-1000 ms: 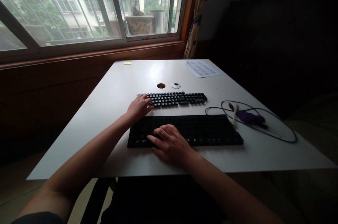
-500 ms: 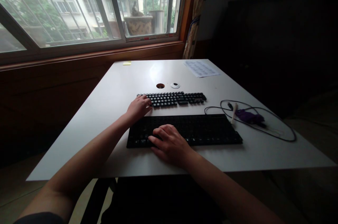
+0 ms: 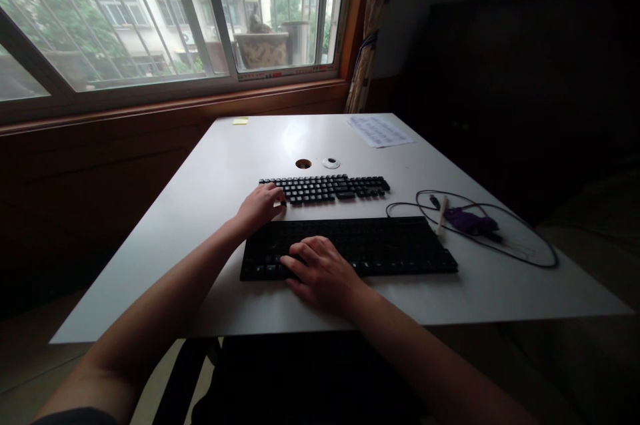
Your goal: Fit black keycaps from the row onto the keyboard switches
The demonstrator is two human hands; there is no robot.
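Note:
Two black keyboards lie on a white table [image 3: 200, 211]. My left hand [image 3: 259, 206] rests at the left end of the far, smaller keyboard [image 3: 330, 187], fingers curled onto its keys. My right hand [image 3: 323, 271] lies flat on the left part of the near, wider keyboard [image 3: 380, 245], fingers spread over the keys and holding nothing.
A black cable loop [image 3: 500, 238] with a purple object [image 3: 467, 219] and a white stick lies right of the keyboards. Behind them are a cable hole [image 3: 303, 163], a white cap [image 3: 331, 163], a paper sheet [image 3: 380, 130] and a yellow note [image 3: 240, 121]. A window runs along the back.
Hardly anything has changed; my left hand has shifted slightly left at the end of the far keyboard, and my view has drifted a little.

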